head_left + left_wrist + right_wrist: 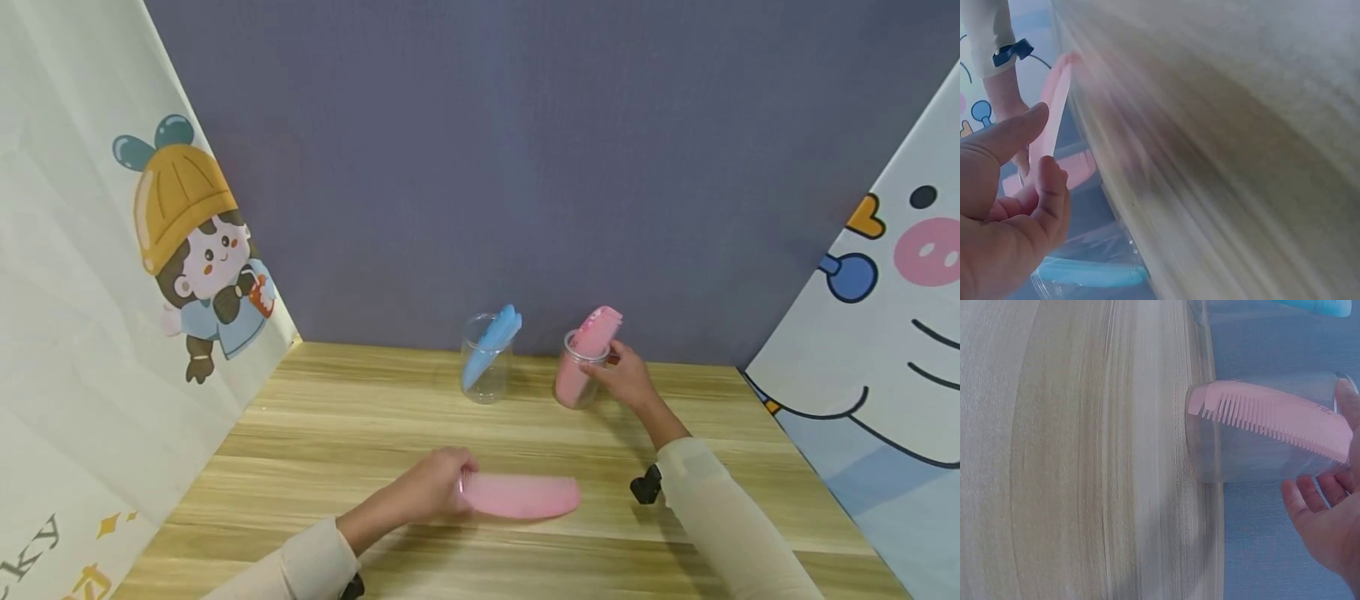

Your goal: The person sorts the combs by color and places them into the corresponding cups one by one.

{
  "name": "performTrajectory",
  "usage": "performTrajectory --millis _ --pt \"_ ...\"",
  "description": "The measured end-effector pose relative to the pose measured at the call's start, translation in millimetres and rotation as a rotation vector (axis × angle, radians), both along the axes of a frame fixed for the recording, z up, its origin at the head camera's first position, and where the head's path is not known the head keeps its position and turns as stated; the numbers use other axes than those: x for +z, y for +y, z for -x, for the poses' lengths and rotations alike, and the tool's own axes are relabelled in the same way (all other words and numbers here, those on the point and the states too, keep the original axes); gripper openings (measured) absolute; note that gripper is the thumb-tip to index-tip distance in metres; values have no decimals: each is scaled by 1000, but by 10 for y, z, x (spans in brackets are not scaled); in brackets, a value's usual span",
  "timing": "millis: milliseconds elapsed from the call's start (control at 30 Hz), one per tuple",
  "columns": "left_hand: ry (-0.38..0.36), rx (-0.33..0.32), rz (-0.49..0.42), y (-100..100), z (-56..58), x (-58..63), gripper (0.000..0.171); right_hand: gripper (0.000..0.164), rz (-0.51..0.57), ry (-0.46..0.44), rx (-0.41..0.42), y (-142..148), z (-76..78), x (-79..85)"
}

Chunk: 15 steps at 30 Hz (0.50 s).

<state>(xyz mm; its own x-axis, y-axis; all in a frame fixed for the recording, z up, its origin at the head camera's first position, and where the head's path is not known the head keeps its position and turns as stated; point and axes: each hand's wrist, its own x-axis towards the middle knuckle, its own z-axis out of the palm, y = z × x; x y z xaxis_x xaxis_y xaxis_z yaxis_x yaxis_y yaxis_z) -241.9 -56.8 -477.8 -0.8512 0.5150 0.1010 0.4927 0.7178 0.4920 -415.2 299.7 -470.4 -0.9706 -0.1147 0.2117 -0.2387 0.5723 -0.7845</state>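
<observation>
Between thumb and fingers, my left hand [437, 483] pinches one end of a pink comb [525, 497]. The comb lies level above the table, teeth toward the wall, its free end pointing right. My right hand [628, 379] grips a clear plastic cup [1254, 467] near its rim, thumb on one side and fingers on the other. Inside that cup lean pink combs [597, 333], their ends sticking out above the rim. To its left stands another clear cup [497, 390] with blue combs [491, 346] leaning to the right in it.
Both cups stand at the back of the wood-grain table [315, 467], close to a grey-blue back wall [420, 167]. Side panels with cartoon prints rise at the left [82, 333] and right [862, 350]. A dark band shows at each wrist.
</observation>
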Motion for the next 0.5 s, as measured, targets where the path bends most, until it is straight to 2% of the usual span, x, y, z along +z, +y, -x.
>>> performTrajectory --millis 133,400,500 --pt "48 -27 -33 -6 67 42 46 74 -11 3 -4 0 5 -11" --pt "74 -62 -96 7 177 137 47 73 -7 0 -3 -11 -3 -4" --pt "63 -64 -129 23 218 176 47 72 -6 2 -5 -14 -4 -1"
